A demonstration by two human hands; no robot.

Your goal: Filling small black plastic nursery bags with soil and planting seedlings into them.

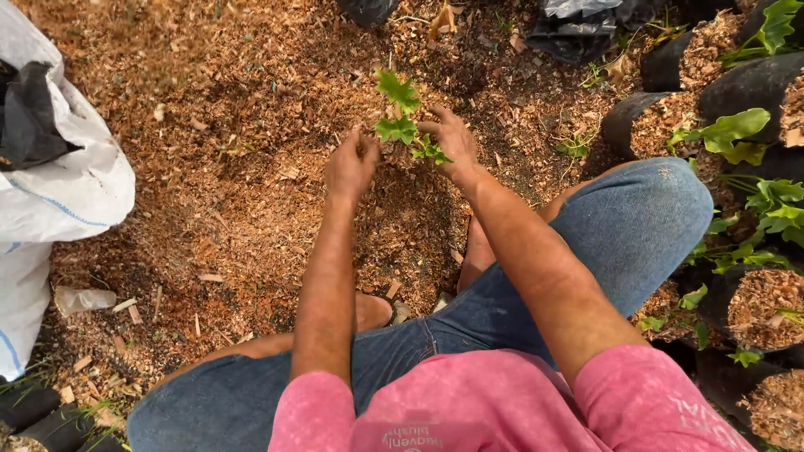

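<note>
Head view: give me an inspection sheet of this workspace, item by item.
Surface: ground covered in reddish-brown wood chips, a dip between the hands.
Job's things: small green-leaved seedling, upright.
Clutter: white woven sack at left; crumpled clear plastic bottle; black plastic sheet at top.
Grippers: left hand at the seedling's base; right hand pinching its stem.
Cables: nothing seen.
Surroundings: black grow bags of chips with green plants at right.
</note>
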